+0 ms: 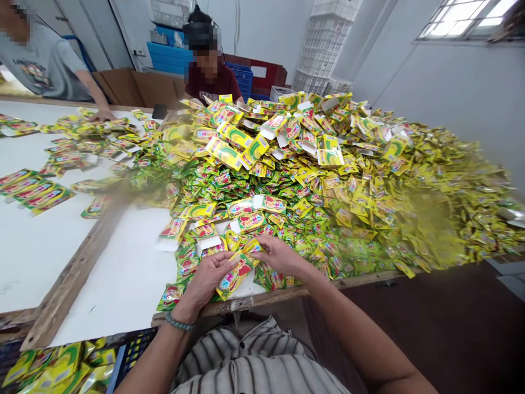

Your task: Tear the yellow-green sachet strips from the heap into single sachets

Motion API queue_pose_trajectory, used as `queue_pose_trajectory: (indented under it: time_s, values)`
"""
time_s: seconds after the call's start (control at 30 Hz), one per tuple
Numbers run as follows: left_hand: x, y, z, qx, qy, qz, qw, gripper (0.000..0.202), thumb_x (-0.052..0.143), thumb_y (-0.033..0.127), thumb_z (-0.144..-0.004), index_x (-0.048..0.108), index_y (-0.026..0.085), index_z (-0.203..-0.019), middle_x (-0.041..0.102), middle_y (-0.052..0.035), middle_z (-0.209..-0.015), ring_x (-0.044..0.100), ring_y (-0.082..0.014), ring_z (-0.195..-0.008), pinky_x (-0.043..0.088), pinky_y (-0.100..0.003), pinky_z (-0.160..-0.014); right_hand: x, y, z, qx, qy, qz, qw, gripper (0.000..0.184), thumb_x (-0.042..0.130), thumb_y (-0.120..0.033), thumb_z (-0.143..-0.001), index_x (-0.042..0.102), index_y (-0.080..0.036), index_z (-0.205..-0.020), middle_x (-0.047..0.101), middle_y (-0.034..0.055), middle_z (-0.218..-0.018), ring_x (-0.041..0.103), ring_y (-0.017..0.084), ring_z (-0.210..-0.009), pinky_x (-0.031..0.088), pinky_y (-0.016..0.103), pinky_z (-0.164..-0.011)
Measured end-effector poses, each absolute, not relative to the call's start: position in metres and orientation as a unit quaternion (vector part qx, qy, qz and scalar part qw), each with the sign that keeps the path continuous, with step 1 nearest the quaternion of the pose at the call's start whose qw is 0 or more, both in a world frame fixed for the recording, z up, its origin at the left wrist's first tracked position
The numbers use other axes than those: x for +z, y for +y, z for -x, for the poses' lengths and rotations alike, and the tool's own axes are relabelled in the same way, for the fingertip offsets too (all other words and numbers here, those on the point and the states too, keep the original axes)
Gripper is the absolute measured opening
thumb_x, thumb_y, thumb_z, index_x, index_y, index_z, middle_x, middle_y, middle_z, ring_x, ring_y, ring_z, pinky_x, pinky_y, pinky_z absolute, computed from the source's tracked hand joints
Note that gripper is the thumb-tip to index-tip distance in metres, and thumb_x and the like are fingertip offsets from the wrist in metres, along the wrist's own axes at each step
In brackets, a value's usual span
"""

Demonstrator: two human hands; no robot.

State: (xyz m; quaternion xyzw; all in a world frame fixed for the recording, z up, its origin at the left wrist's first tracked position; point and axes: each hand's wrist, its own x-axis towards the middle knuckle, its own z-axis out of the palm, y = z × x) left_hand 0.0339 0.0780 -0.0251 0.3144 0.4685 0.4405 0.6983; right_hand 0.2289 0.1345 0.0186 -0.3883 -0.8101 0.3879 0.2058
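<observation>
Close to the table's front edge, my left hand [210, 274] grips a small yellow and green candy box [233, 279] with a watermelon picture, thumb across its side. At the box's upper end, my right hand [279, 256] pinches a small yellow candy packet [251, 247]; how much of it is inside the box cannot be made out. Just beyond my hands lie several printed boxes [251, 221], some with white flaps open. Green candy packets [189, 262] lie beside my left hand, and more spread around my right.
A large heap of yellow packets [369, 202] covers the table's right side, with boxes [229, 150] piled on top. A wooden strip [77, 268] divides the white table. Filled boxes or packets sit in a crate [131, 355] at lower left. Two people [211, 76] are across the table.
</observation>
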Motion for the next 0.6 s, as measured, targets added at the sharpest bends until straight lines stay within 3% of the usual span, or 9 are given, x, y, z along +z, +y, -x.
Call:
queue_pose_trajectory:
  time_s: [0.07, 0.2, 0.3, 0.4, 0.47, 0.53, 0.6]
  values:
    - [-0.023, 0.078, -0.035, 0.437, 0.474, -0.322, 0.693, 0.042, 0.083, 0.036, -0.06, 0.07, 0.015, -0.094, 0.076, -0.0041, -0.081, 0.07, -0.0188, -0.07, 0.054, -0.029, -0.069, 0.018, 0.13, -0.228, 0.366, -0.805, 0.418, 0.21, 0.004, 0.063, -0.017, -0.079, 0.065, -0.018, -0.082, 0.059, -0.0006, -0.074, 0.052, 0.014, -0.072, 0.039, 0.024, -0.068]
    - [-0.022, 0.079, -0.037, 0.44, 0.496, -0.326, 0.675, 0.047, 0.085, 0.036, -0.056, 0.07, 0.014, -0.094, 0.076, -0.0054, -0.083, 0.07, -0.0221, -0.075, 0.055, -0.032, -0.072, 0.014, 0.124, -0.225, 0.407, -0.75, 0.444, 0.273, 0.023, 0.065, -0.019, -0.076, 0.064, -0.02, -0.098, 0.059, -0.0026, -0.074, 0.052, 0.012, -0.065, 0.04, 0.022, -0.061]
    - [-0.022, 0.08, -0.038, 0.468, 0.503, -0.318, 0.654, 0.046, 0.086, 0.035, -0.054, 0.07, 0.014, -0.093, 0.076, -0.0048, -0.082, 0.07, -0.0217, -0.076, 0.054, -0.033, -0.074, 0.012, 0.12, -0.224, 0.405, -0.719, 0.459, 0.329, 0.008, 0.064, -0.023, -0.077, 0.065, -0.018, -0.083, 0.062, -0.0012, -0.07, 0.056, 0.013, -0.065, 0.042, 0.023, -0.062]
    - [-0.022, 0.079, -0.038, 0.466, 0.498, -0.31, 0.662, 0.045, 0.085, 0.036, -0.056, 0.07, 0.014, -0.092, 0.076, -0.0052, -0.079, 0.07, -0.0207, -0.071, 0.054, -0.032, -0.071, 0.012, 0.114, -0.223, 0.397, -0.753, 0.448, 0.273, 0.012, 0.055, -0.019, -0.081, 0.064, -0.018, -0.072, 0.062, -0.0021, -0.063, 0.055, 0.012, -0.06, 0.04, 0.023, -0.061]
    - [-0.022, 0.079, -0.038, 0.461, 0.499, -0.301, 0.669, 0.045, 0.084, 0.036, -0.056, 0.069, 0.013, -0.092, 0.075, -0.0052, -0.075, 0.069, -0.0203, -0.068, 0.054, -0.032, -0.068, 0.014, 0.11, -0.221, 0.421, -0.752, 0.445, 0.245, 0.012, 0.055, -0.022, -0.084, 0.065, -0.02, -0.088, 0.065, -0.0026, -0.065, 0.056, 0.012, -0.059, 0.04, 0.023, -0.06]
    - [-0.022, 0.079, -0.039, 0.464, 0.497, -0.3, 0.669, 0.044, 0.084, 0.036, -0.057, 0.069, 0.013, -0.091, 0.075, -0.0052, -0.073, 0.069, -0.0199, -0.066, 0.053, -0.031, -0.067, 0.016, 0.106, -0.217, 0.425, -0.745, 0.453, 0.245, 0.029, 0.061, -0.028, -0.081, 0.059, -0.021, -0.109, 0.068, -0.0023, -0.07, 0.058, 0.014, -0.063, 0.041, 0.024, -0.063]
    - [-0.021, 0.079, -0.038, 0.466, 0.492, -0.311, 0.667, 0.043, 0.084, 0.037, -0.057, 0.069, 0.012, -0.09, 0.075, -0.0058, -0.073, 0.069, -0.0199, -0.066, 0.053, -0.031, -0.068, 0.016, 0.104, -0.211, 0.398, -0.752, 0.461, 0.251, 0.043, 0.069, -0.029, -0.076, 0.054, -0.022, -0.116, 0.067, -0.0035, -0.067, 0.058, 0.015, -0.063, 0.042, 0.025, -0.066]
